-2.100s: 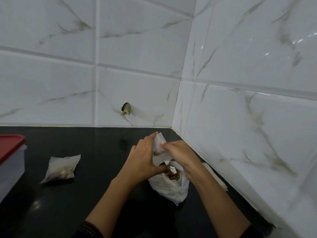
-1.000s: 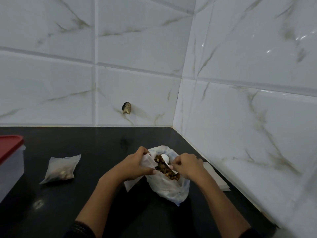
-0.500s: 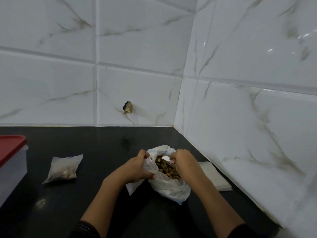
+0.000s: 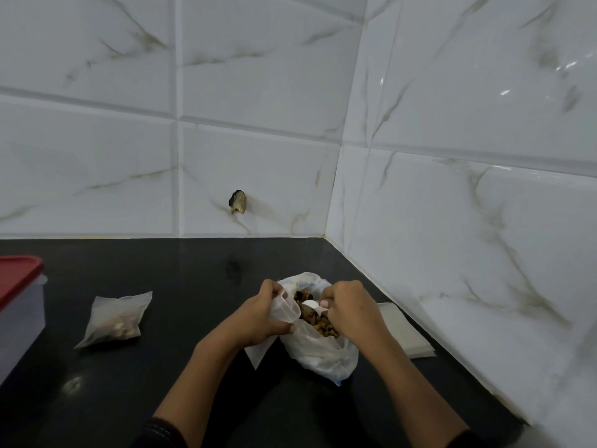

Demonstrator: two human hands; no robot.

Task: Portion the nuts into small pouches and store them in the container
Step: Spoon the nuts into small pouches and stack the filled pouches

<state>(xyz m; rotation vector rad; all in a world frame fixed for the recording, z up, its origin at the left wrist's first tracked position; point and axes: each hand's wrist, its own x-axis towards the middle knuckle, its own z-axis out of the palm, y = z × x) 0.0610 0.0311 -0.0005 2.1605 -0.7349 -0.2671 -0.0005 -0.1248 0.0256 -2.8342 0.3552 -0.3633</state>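
Right now the risk sits at the mouth of the small pouch. The left hand pinches it open against the left rim of the bag of nuts, its tail hanging down onto the worktop. The right hand is curled round a white spoon dipped among the nuts inside the bag.

The pouch opening is narrow and its film is limp. A heaped spoonful tipped at it could miss, and nuts would scatter over the dark worktop left of the bag. If the pinch slackens, the mouth would likely fold shut just as the spoon arrives. The bag itself stands unsupported, so a hard dig with the spoon might tip it toward the person and spill its load.

A filled pouch lies well to the left of the bag, and the red-lidded container stands further left still, at the picture's edge. A flat stack of empty pouches lies just right of the bag.

Two seconds ago both hands held the pouch raised above the bag, the right hand's fingers at its mouth. Since then the pouch has come down beside the bag's rim and the right hand has gone into the bag with the spoon. The filled pouch and container have not moved.
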